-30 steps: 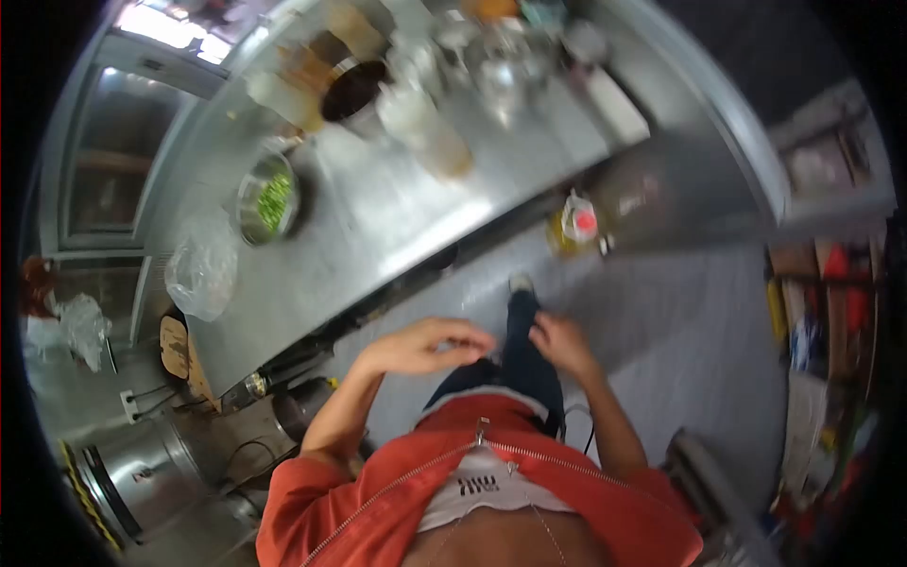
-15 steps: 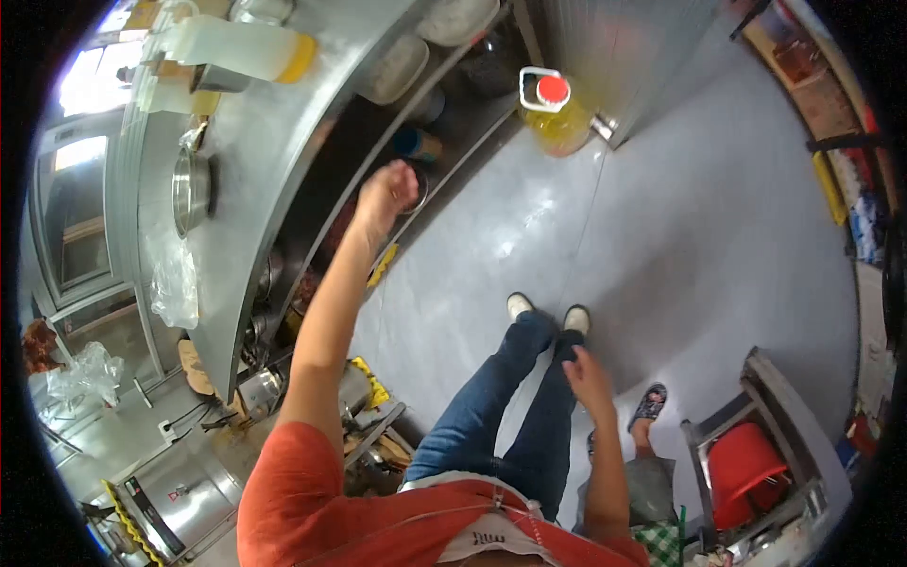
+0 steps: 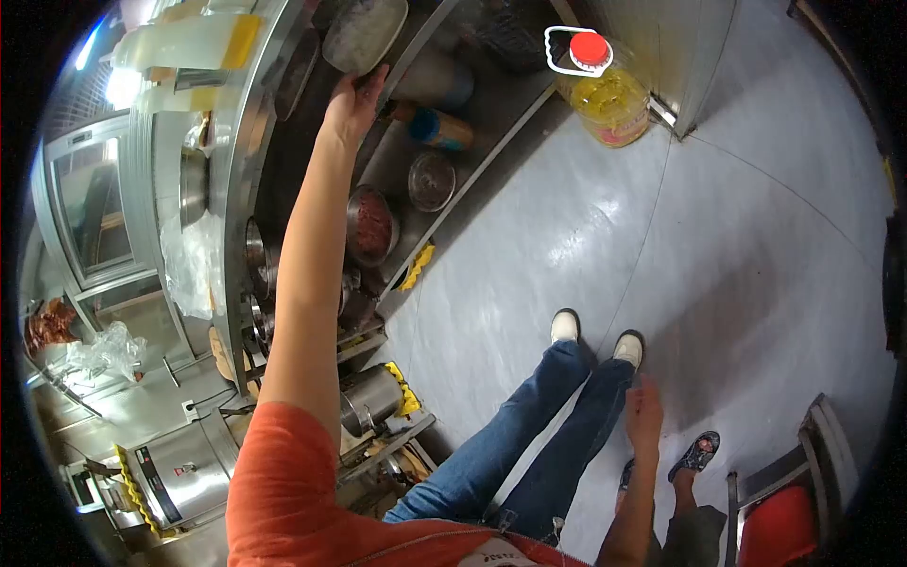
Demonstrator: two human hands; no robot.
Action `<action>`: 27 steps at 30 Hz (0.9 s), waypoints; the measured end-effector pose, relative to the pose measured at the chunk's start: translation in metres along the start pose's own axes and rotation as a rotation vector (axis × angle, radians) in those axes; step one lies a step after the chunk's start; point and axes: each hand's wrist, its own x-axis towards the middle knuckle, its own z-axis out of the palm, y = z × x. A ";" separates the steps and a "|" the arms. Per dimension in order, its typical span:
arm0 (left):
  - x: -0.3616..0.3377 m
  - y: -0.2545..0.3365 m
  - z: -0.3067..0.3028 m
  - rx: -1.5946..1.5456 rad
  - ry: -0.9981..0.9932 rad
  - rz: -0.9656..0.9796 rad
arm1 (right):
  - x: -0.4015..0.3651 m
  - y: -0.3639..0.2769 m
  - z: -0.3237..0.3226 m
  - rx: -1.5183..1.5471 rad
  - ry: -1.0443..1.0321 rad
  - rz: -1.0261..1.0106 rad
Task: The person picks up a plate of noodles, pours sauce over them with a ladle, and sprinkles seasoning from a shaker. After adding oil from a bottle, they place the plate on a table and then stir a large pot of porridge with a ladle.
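Note:
My left arm reaches onto the shelf under the steel counter. There my left hand [image 3: 352, 109] grips the near end of a plastic tub [image 3: 368, 33] with whitish contents, thumb and fingers apart at its rim. Below and right of this hand are a jar with a blue lid [image 3: 439, 128], a round bowl with dark contents [image 3: 432, 181] and a metal bowl of reddish minced meat [image 3: 369, 227]. My right hand [image 3: 644, 413] hangs low beside my leg, its fingers curled and slightly blurred, with nothing visible in them.
A large oil jug [image 3: 609, 104] with a red cap stands on the grey floor by the shelf's end. Another person's feet in patterned sandals [image 3: 695, 454] are at my right, near a red stool [image 3: 779, 529]. Squeeze bottles [image 3: 189, 42] lie along the countertop.
My left hand has moved up and further into the shelf, to the plastic tub. My right hand's extended fingers have curled in. The view has shifted, showing more of the shelf.

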 end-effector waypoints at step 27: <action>-0.285 0.038 0.002 0.144 -0.133 -0.274 | -0.044 -0.164 -0.134 0.406 -0.064 -0.021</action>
